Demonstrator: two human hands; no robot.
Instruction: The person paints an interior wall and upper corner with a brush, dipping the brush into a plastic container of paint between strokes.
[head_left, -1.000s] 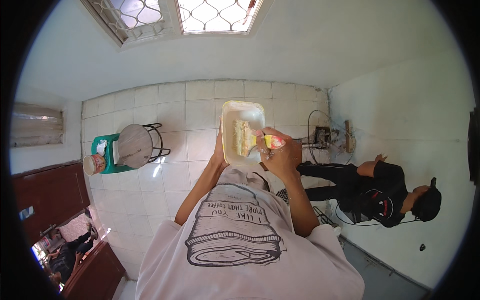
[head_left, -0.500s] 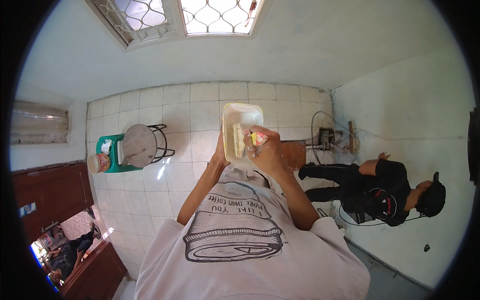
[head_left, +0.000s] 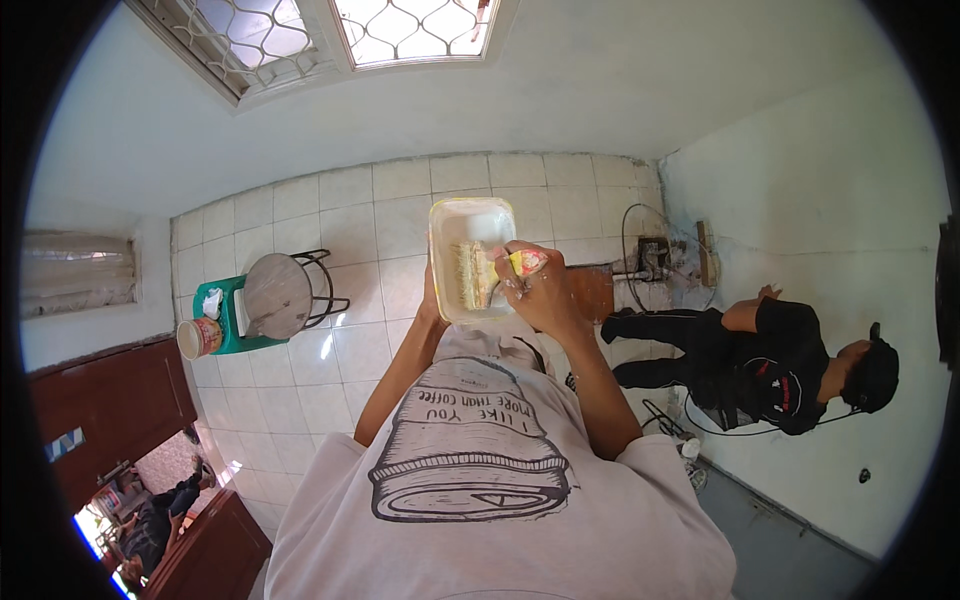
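A white rectangular tub (head_left: pixel 482 222) with a yellowish rim is held up in front of my chest. My left hand (head_left: pixel 432 298) grips its left side, the fingers mostly hidden behind it. With my right hand (head_left: pixel 543 292) I hold a wide paintbrush (head_left: pixel 468 277) by its yellow and red handle. The pale bristles point left and lie inside the tub, near its lower half. White smears of paint mark my right fingers. Whether the bristles touch the tub's bottom I cannot tell.
At left a round-topped stool (head_left: pixel 278 297) stands beside a green plastic stool (head_left: pixel 233 318) with a paint bucket (head_left: pixel 199 338). A person in black (head_left: pixel 780 360) stands at right, near a cable (head_left: pixel 625 240) by the wall. Another person (head_left: pixel 155 520) is beyond the brown door (head_left: pixel 110 400).
The brush has turned in my right hand, so its bristles now show broader and its handle points more to the right. The tub has shifted slightly left and up in view.
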